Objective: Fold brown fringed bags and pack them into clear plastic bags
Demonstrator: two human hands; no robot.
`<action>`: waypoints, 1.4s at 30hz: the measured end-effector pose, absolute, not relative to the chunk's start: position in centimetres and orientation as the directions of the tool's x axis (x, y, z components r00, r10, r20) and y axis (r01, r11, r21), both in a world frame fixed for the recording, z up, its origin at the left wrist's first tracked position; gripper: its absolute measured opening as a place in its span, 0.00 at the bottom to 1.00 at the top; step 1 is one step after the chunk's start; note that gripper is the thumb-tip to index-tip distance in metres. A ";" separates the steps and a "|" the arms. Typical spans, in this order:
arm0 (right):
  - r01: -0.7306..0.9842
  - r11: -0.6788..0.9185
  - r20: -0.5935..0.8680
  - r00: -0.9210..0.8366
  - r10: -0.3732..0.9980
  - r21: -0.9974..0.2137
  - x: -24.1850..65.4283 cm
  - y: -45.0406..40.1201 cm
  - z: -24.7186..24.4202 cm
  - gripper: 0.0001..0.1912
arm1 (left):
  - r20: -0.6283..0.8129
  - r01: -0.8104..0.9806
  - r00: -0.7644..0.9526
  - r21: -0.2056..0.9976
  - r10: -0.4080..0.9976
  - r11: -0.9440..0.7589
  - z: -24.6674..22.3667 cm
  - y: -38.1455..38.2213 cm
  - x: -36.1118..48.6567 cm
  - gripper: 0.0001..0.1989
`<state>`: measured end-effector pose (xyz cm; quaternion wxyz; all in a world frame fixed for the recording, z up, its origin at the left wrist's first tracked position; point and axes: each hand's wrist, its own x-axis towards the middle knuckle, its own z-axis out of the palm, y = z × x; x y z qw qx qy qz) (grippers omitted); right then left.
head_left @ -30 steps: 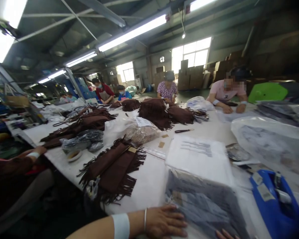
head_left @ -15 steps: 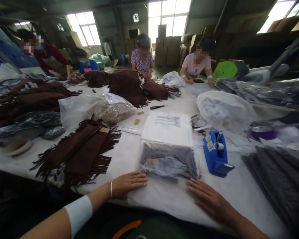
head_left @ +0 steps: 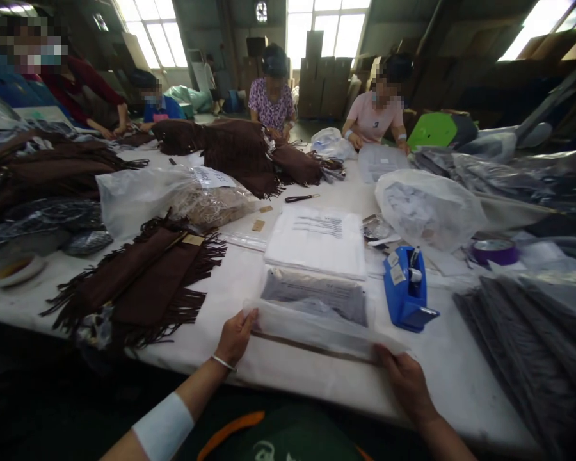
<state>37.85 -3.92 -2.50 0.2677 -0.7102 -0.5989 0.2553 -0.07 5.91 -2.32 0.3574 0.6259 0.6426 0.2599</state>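
Observation:
A clear plastic bag (head_left: 312, 323) with a folded grey textile (head_left: 312, 291) inside lies on the table before me. Its near end is folded up over the textile. My left hand (head_left: 237, 336) pinches the fold's left corner, thumb on top. At the right corner, my right hand (head_left: 406, 378) is closed on the plastic with its fingers partly hidden. Just beyond the bag rests a stack of white plastic bags (head_left: 317, 240) with printed lines. To the right stands a blue tape dispenser (head_left: 406, 288).
Fringed brown scarves (head_left: 148, 275) lie at left, near a bag of tan tags (head_left: 206, 198). Folded grey textiles (head_left: 513, 339) are piled at right, by a roll of purple tape (head_left: 494, 251). Several co-workers, one in a pink shirt (head_left: 377, 121), work across the table.
Both hands were flat beside the bag; now they grip its near corners. The bag's open end has been lifted and folded back over the textile. The view has shifted slightly.

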 end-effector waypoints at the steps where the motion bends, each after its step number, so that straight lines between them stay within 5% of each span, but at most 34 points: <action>1: 0.711 -0.225 -0.071 0.240 0.968 -0.666 37.2 -4.0 -2.7 0.24 | -0.098 0.665 0.007 0.743 0.995 0.069 -2.3 5.7 -0.1 0.20; 7: 0.765 -0.374 -0.145 0.352 0.925 -0.525 34.8 -5.2 -1.8 0.23 | -0.079 0.876 -0.027 0.478 0.996 0.062 -0.6 7.3 -2.3 0.14; 9: 0.786 -0.394 -0.150 0.369 0.917 -0.477 34.5 -5.6 -1.5 0.23 | 0.071 0.885 -0.015 0.466 0.997 -0.020 1.0 8.6 -2.1 0.12; 12: 0.798 -0.403 -0.169 0.367 0.915 -0.448 34.2 -5.7 -1.3 0.23 | 0.289 0.809 0.268 0.451 0.919 -0.378 3.2 9.9 1.1 0.14; 15: 0.781 -0.418 -0.195 0.371 0.908 -0.464 34.2 -5.8 -1.2 0.23 | 0.153 0.663 0.574 0.489 0.805 -0.566 3.4 10.3 5.9 0.14; 19: 0.741 -0.446 -0.240 0.376 0.895 -0.502 34.5 -5.6 -0.9 0.22 | -0.020 0.634 0.638 0.582 0.770 -0.510 1.3 11.1 9.3 0.07; 33: 0.556 -0.479 -0.231 0.457 0.859 -0.679 38.0 -1.1 -0.2 0.20 | 0.111 0.613 0.540 0.627 0.834 -0.480 -0.8 10.7 9.5 0.08; 38: 0.373 -0.447 -0.025 0.745 0.666 -0.813 43.6 1.3 2.5 0.23 | 0.118 0.583 0.540 0.661 0.833 -0.472 -1.5 11.2 9.5 0.10; 42: 0.378 -0.409 -0.003 0.732 0.681 -0.831 45.6 4.4 3.0 0.23 | 0.118 0.581 0.538 0.666 0.835 -0.468 -1.7 11.4 9.5 0.11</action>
